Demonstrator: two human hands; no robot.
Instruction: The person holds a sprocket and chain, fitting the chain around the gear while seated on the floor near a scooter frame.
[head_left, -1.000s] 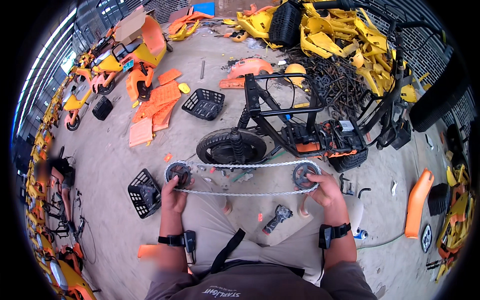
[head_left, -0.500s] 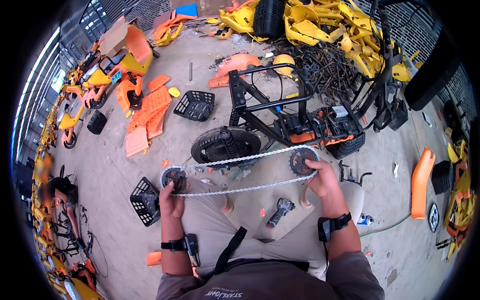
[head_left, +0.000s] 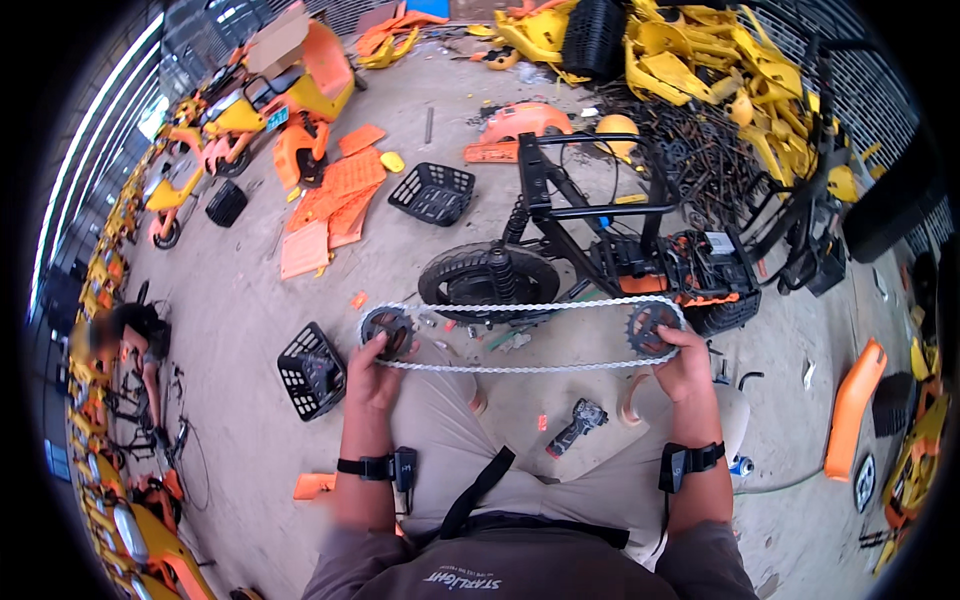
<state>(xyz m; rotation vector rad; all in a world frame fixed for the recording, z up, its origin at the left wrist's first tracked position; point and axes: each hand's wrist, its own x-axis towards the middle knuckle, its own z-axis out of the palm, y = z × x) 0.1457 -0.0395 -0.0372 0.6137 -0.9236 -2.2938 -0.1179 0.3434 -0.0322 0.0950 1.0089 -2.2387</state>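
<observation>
A silvery roller chain (head_left: 510, 369) is stretched in a long loop around two dark toothed sprockets, held up before me above my lap. My left hand (head_left: 370, 382) grips the left sprocket (head_left: 398, 326), thumb over its face. At the other end my right hand (head_left: 688, 370) has hold of the right sprocket (head_left: 640, 330), with the thumb on it too. Some fingers are hidden behind the sprockets. Both chain runs hang nearly level. Below, between my legs, a cordless power tool (head_left: 578, 428) lies on the floor.
Just ahead stands a stripped black scooter frame (head_left: 600, 212) with its wheel (head_left: 450, 275). Black baskets (head_left: 312, 370), orange panels (head_left: 335, 205) and a yellow parts heap (head_left: 680, 60) lie around. Scooters line the left, where another person (head_left: 140, 335) is low down near parts.
The view has shifted, so the surroundings sit farther right. Chain and sprockets have come more level, the left end rising relative to the right. Both hands keep their grip.
</observation>
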